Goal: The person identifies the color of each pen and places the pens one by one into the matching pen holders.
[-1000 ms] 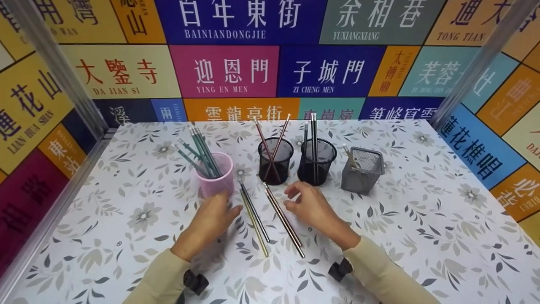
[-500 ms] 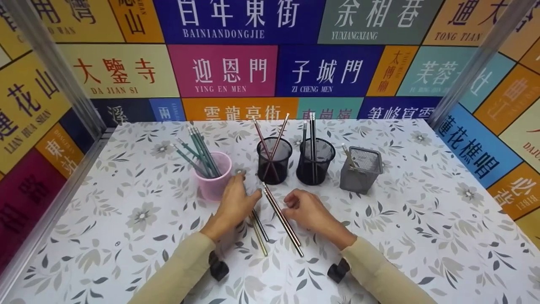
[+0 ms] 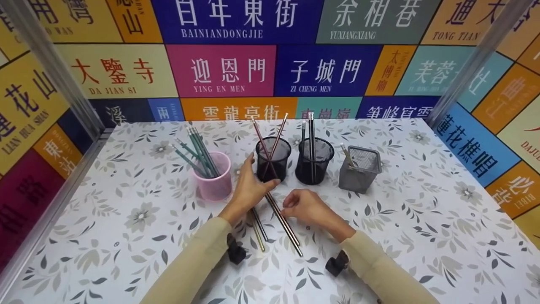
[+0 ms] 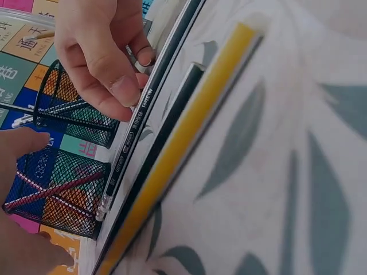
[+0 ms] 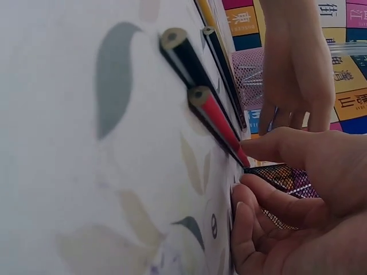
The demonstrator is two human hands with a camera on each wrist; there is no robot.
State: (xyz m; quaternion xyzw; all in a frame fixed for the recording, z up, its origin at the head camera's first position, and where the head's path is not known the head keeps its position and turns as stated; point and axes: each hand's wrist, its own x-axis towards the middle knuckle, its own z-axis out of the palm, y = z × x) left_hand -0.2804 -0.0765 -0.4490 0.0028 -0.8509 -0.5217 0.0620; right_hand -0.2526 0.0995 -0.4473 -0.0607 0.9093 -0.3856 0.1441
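My left hand (image 3: 248,192) spreads its fingers and thumb before the left black mesh cup (image 3: 283,166), which holds two crossed red pencils. In the left wrist view its fingers (image 4: 20,140) reach along the cup with a gap between them. My right hand (image 3: 307,207) has curled fingers, and its thumb and index finger pinch a red pencil (image 5: 221,120) lying on the table. A black pencil (image 5: 186,60) lies right beside that one. A yellow pencil (image 4: 183,143) and a dark pencil (image 4: 171,117) lie below my left wrist, their far ends hidden by the hand in the head view.
Left stands a pink mesh cup (image 3: 215,188) with several green pencils (image 3: 202,145). A second black mesh cup (image 3: 322,171) with dark pencils and a grey square mesh holder (image 3: 358,179) with one pencil stand to the right. Printed panels (image 3: 223,69) enclose the flowered tabletop (image 3: 139,249).
My left hand has moved right and forward from the pink cup, over the yellow and dark pencils, to the left black cup. My right hand has shifted slightly in against the red pencil.
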